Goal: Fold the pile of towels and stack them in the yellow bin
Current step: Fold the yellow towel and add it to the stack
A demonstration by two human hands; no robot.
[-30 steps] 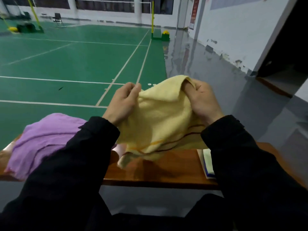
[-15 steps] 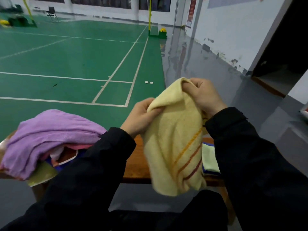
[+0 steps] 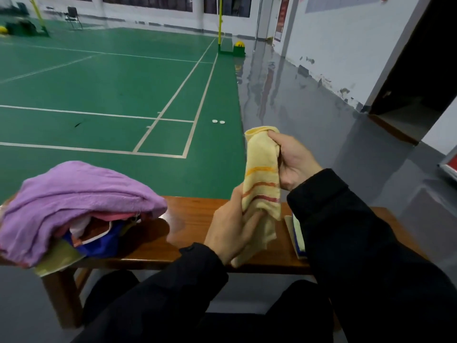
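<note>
A pale yellow towel (image 3: 261,179) with orange and red stripes hangs folded into a narrow vertical strip above the wooden bench (image 3: 195,219). My right hand (image 3: 294,159) pinches its top end. My left hand (image 3: 231,229) grips its lower part, with the fingers wrapped around the cloth. On the left of the bench lies the pile of towels (image 3: 74,206), a purple one on top with pink, white and blue cloth under it. A folded light towel with a blue edge (image 3: 295,233) lies on the bench behind my right sleeve, mostly hidden. No yellow bin is in view.
The bench stands on grey floor at the edge of a green court with white lines. Two small white discs (image 3: 218,122) lie on the court. A white wall and a dark doorway (image 3: 415,78) are at the right.
My left hand has slid from the towel's top edge down to its lower part. The towel has gone from spread wide to a narrow hanging strip. The view has tilted down.
</note>
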